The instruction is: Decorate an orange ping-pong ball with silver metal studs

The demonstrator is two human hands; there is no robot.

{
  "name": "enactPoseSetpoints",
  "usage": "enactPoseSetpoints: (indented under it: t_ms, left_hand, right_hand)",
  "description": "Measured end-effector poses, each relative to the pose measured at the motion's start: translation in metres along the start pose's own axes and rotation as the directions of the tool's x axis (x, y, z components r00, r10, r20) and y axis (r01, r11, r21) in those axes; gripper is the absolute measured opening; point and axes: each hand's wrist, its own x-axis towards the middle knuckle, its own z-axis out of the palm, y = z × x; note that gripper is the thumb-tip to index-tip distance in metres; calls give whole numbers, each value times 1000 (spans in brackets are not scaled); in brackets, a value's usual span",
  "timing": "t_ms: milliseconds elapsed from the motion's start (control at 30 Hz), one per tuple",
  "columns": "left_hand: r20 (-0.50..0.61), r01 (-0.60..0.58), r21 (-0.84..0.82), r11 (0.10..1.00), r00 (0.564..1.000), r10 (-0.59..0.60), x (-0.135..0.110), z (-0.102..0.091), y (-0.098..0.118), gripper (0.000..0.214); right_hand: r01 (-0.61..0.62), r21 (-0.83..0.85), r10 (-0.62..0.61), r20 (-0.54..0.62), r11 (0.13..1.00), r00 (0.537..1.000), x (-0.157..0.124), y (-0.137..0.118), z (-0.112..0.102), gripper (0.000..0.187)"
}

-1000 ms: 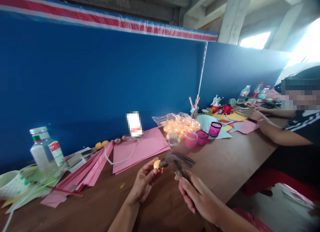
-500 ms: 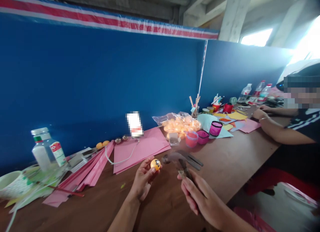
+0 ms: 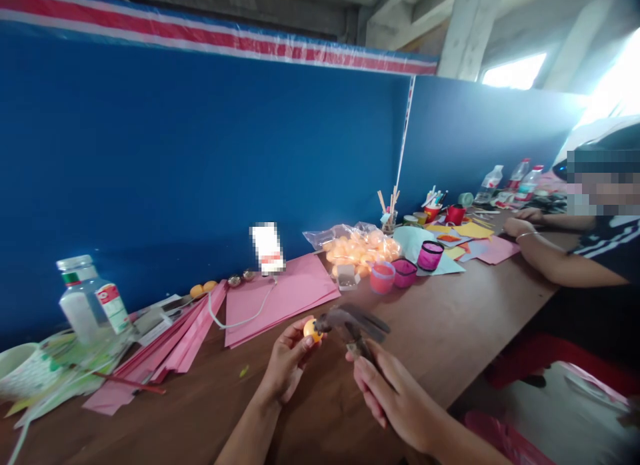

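Observation:
Between the thumb and fingers of my left hand (image 3: 289,361) is an orange ping-pong ball (image 3: 311,329) with dark marks on its right side. My right hand (image 3: 383,388) is closed round the handle of a claw hammer (image 3: 350,321). The hammer's striking face is at the marked side of the ball, seemingly touching it; its claw points right. Both hands are above the brown table (image 3: 430,331). Behind them lie pink paper sheets (image 3: 287,298) with a white cable across them.
A clear bag of orange balls (image 3: 357,248) lies behind small pink cups (image 3: 405,273). At left stand a plastic bottle (image 3: 90,301) and folded pink paper strips (image 3: 187,338). A co-worker's arm (image 3: 560,255) rests on the table at right. A blue partition (image 3: 200,145) runs along the back.
My right hand has moved the hammer left, bringing its head up to the ball. My left hand holds the ball in nearly the same place.

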Motion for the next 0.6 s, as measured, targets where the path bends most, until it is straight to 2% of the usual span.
enactPoseSetpoints:
  t_ms: [133,300,433,600]
  left_hand:
    - [-29,3,4,1000,1000,-3,0,0,0,44]
    - [20,-31,52,998,999,30,0,2,1,50]
    - [51,-24,78,997,998,20,-2,3,2,46]
    - [2,-11,34,999,1000,11,0,1,1,40]
  right_hand:
    - [-34,2,34,7,999,999,1,1,-2,35]
    - [-15,27,15,-15,1000,1000,-2,0,-5,34]
    - [-28,10,28,-3,1000,1000,-1,1,-4,35]
    - [-19,9,20,-14,1000,1000,-6,-1,-6,34]
